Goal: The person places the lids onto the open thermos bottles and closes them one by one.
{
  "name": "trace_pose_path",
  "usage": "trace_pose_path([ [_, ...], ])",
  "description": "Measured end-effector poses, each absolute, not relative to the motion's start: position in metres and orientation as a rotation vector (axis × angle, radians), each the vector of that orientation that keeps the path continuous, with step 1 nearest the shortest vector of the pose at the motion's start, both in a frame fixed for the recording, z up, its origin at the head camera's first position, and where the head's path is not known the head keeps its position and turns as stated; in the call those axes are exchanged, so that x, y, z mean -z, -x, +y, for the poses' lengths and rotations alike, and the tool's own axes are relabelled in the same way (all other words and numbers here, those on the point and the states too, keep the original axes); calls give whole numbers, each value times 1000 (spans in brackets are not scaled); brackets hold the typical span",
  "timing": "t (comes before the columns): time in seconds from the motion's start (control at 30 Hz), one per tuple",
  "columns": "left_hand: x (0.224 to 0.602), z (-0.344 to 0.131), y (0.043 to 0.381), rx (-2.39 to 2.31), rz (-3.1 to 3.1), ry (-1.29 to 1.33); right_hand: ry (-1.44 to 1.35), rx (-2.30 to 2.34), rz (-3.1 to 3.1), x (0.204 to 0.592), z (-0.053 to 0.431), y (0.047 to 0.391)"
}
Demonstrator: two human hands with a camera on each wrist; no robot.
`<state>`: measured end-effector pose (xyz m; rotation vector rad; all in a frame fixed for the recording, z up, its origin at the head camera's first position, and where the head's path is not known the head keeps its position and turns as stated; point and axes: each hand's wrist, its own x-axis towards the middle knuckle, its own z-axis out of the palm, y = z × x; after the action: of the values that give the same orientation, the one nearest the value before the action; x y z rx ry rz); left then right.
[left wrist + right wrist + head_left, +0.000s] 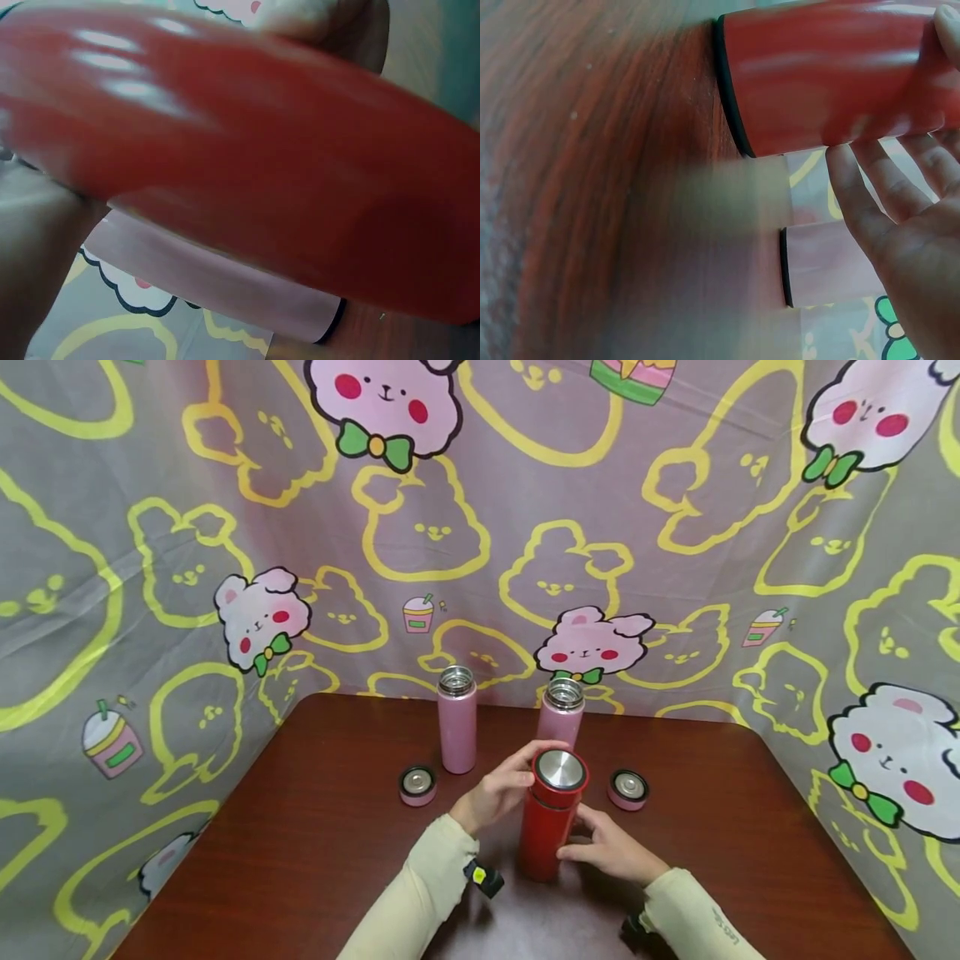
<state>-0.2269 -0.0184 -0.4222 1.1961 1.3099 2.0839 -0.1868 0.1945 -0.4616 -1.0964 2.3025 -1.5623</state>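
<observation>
A red thermos (543, 839) with a steel-topped red lid (561, 769) stands upright between my hands. My left hand (492, 792) grips it at the lid and upper part, with fingers reaching round the far side. Lower down, my right hand (613, 850) holds the body, thumb on the near side. In the right wrist view, the fingertips (840, 161) touch the red wall above its black base rim (731, 90). Whether that base rests on the table or hangs just over it, I cannot tell. The red body (247, 157) fills most of the left wrist view.
Behind are two lidless pink thermoses, one at left (458, 731) and one at right (560, 722), partly hidden by the red one. Two pink lids, left (417, 786) and right (628, 790), lie on the brown table (315, 835). Patterned cloth (480, 527) surrounds the table's back and sides.
</observation>
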Motion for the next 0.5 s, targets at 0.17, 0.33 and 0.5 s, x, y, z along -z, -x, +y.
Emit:
trace_pose_path([
  [0.17,423,-21,231,-2056,1259,-1187,1117,1553,2311,463,194,187],
  [0.33,420,-25,231,-2078,1423,-1174,1095,1547,2321,463,194,188],
  [0.5,411,-28,220,-2114,1703,-1088,1062,1544,2319,463,194,188],
])
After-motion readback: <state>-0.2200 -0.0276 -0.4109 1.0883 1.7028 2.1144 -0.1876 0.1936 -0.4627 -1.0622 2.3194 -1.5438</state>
